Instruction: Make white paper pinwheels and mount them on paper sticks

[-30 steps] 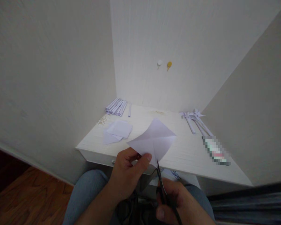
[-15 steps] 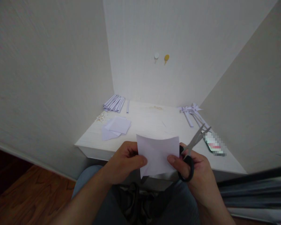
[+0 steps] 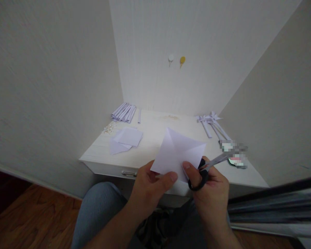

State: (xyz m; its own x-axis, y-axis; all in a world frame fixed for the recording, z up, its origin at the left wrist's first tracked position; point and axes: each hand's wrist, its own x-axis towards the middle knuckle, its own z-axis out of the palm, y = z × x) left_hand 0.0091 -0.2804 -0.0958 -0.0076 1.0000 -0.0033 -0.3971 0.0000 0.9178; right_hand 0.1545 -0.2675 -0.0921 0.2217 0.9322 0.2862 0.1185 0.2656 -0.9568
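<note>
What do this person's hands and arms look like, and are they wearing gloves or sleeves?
Both are bare. The left hand and right hand wear no gloves, and no rings or watch show. The forearms are uncovered down to the bottom edge of the picture, with no sleeve in view. The fingernails are short and plain. Below the arms, the legs are in blue-grey trousers.

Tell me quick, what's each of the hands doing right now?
Left hand: closed on the lower edge of the paper square.
Right hand: closed on the scissors, thumb also pinching the paper.
</note>
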